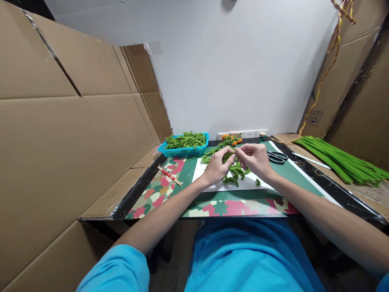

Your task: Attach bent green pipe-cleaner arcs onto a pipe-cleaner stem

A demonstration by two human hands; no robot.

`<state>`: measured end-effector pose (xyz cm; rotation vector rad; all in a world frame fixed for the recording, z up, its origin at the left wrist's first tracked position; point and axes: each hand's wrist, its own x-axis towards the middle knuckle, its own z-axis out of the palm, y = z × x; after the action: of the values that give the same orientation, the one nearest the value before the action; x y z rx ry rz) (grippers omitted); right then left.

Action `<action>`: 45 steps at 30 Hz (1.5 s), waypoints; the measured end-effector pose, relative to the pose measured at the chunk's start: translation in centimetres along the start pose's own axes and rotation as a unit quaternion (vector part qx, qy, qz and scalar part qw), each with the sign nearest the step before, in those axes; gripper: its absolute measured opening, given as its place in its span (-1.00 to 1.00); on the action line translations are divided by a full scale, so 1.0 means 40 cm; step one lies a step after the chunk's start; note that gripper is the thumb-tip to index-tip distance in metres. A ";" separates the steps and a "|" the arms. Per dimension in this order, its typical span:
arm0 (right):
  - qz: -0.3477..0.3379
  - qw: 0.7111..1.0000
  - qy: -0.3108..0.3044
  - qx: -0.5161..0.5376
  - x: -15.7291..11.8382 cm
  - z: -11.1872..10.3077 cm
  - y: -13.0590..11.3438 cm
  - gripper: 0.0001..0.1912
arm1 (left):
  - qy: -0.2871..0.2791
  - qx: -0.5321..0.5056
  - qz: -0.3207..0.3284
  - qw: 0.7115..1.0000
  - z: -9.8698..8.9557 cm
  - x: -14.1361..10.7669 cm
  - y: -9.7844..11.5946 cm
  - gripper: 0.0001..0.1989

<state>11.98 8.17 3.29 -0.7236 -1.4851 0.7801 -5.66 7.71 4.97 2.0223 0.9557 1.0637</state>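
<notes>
Above a white sheet (212, 187) on the table, my left hand (217, 164) and my right hand (255, 159) meet at the fingertips. Both are closed in a pinch on a thin green piece, mostly hidden by the fingers. Short curved fuzzy green pieces (231, 181) lie on the sheet beneath and between my hands. One small green piece (258, 182) sits apart, below my right hand. Just beyond my hands are longer green stems and orange fuzzy balls (233, 140).
A blue basket (184, 152) of green pieces stands at the back left. Chopsticks (169, 176) lie left of the sheet. Black scissors (277, 157) are right of my right hand. Long green fuzzy stems (342, 162) lie far right, near hanging wires (317, 93). Cardboard walls flank the table.
</notes>
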 end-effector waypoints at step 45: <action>-0.149 0.958 -0.071 -0.233 0.021 -0.036 0.018 -0.60 | 0.015 -0.105 -0.017 0.994 -0.001 0.032 -0.067 -0.64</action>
<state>13.37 9.37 3.21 -0.7749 -1.8870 0.2514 -6.00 10.19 3.34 1.8170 0.8532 1.1304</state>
